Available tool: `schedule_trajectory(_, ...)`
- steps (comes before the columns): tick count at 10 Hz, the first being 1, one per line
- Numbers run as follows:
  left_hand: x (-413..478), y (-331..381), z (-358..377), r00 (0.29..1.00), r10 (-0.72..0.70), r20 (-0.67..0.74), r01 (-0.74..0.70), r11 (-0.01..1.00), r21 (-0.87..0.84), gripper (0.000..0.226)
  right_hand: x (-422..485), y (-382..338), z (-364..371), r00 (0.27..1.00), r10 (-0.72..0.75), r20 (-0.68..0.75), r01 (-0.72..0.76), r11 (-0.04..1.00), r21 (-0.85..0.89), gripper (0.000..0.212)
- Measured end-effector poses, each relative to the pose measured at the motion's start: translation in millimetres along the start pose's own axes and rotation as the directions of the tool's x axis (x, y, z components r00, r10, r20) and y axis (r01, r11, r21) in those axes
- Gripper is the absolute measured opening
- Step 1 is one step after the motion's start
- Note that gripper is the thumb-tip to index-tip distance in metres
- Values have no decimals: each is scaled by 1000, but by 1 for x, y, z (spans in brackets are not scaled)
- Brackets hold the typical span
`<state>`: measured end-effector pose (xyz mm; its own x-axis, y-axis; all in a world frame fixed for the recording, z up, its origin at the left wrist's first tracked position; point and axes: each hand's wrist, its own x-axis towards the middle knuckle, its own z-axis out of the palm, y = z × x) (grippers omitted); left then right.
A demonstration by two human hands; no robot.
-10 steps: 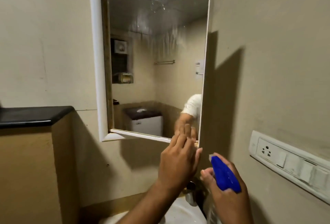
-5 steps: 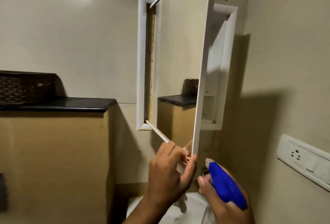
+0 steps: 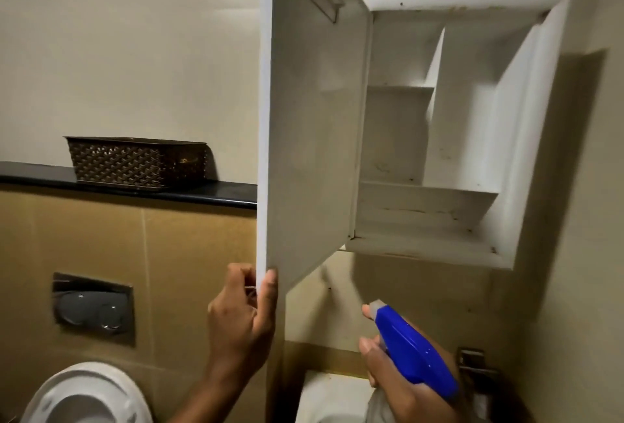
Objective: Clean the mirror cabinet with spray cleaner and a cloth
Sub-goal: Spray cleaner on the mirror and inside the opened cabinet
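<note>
Now door (image 3: pixel 314 118) stands swung fully open, left hand (image 3: pixel 241 321) pinching its edge; shelves (image 3: pixel 429 193) exposed. Right hand (image 3: pixel 395 385) grips sprayer (image 3: pixel 412 351); interior likely next.

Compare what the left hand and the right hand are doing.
The left hand pinches the bottom corner of the open cabinet door; the right hand grips the blue spray bottle. The left hand is higher, at the door's edge; the right hand is lower, below the cabinet. Both are curled round something.

Head camera, close, facing open cabinet (image 3: pixel 439 139).
</note>
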<state>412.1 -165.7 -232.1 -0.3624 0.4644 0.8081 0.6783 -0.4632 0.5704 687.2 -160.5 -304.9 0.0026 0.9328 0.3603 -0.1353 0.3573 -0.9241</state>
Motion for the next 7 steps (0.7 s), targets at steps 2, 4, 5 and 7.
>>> schedule_trajectory(2,7,-7,-6,995,21,-98,-16,998,54,27,18,-44,74,894,21,449,-20,1000,-5,68)
schedule_trajectory(4,5,-14,1,983,46,-179,-18,988,153,33,29,-61,90,862,-84,499,62,996,62,72)
schedule_trajectory(5,4,-10,5,978,74,-196,-39,984,174,35,36,-64,92,791,-63,608,75,997,5,81)
schedule_trajectory(7,5,-7,12,972,77,-223,-40,985,165,33,51,-74,88,788,-59,613,89,996,-18,86)
